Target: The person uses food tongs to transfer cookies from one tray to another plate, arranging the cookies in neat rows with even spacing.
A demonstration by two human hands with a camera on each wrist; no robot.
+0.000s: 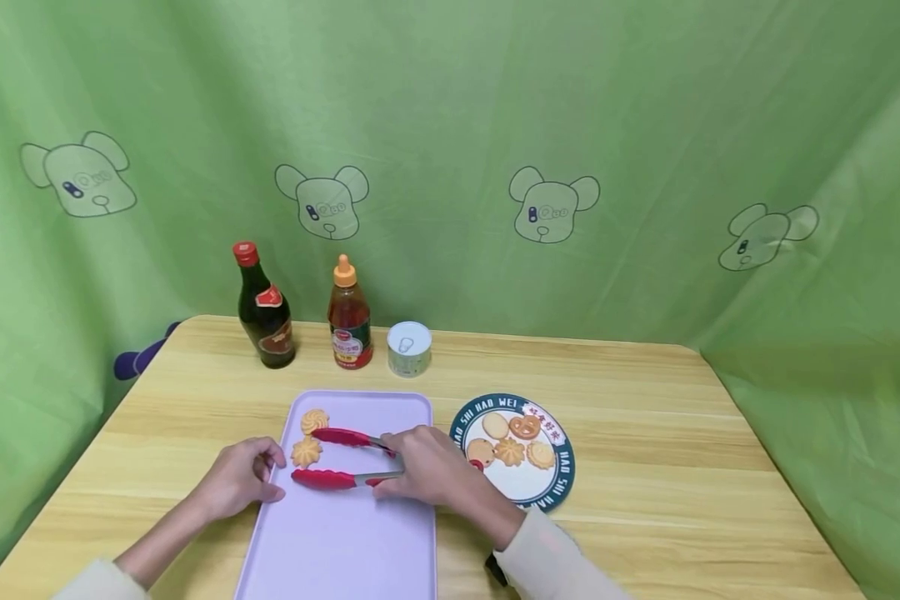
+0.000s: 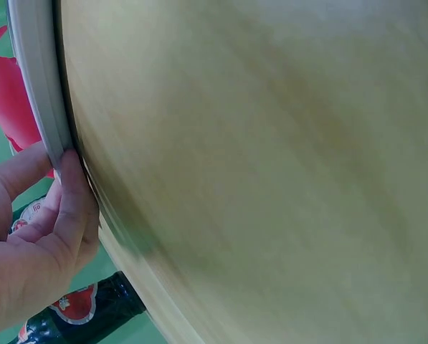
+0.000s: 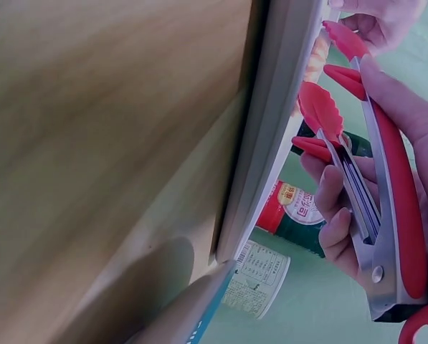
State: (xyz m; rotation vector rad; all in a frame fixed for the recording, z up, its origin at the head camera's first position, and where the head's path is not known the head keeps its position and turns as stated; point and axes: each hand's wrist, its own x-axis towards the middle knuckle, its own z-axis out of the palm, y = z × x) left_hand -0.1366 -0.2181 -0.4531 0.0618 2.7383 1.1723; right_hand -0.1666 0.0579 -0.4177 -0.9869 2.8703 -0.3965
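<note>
My left hand [image 1: 236, 473] pinches the left rim of a lilac tray [image 1: 360, 542] between thumb and fingers; the left wrist view shows the tray edge [image 2: 43, 79] in that grip. In my right hand [image 1: 433, 468] are red-tipped metal tongs [image 3: 393, 186], spread apart over the tray. Two cookies lie at the tray's upper left: a swirled cookie [image 1: 315, 421] and, below it, a flower-shaped cookie [image 1: 306, 452]. The tongs' upper tip is beside the gap between them, the lower tip just below the flower-shaped cookie. Whether the tips touch it, I cannot tell.
Right of the tray, a green-rimmed plate [image 1: 564, 475] holds several cookies, partly behind my right forearm. Along the back stand a dark bottle [image 1: 266, 312], an orange-capped sauce bottle [image 1: 350, 325] and a tin can [image 1: 409, 350]. A green curtain [image 1: 450, 108] hangs behind the wooden table [image 1: 660, 450].
</note>
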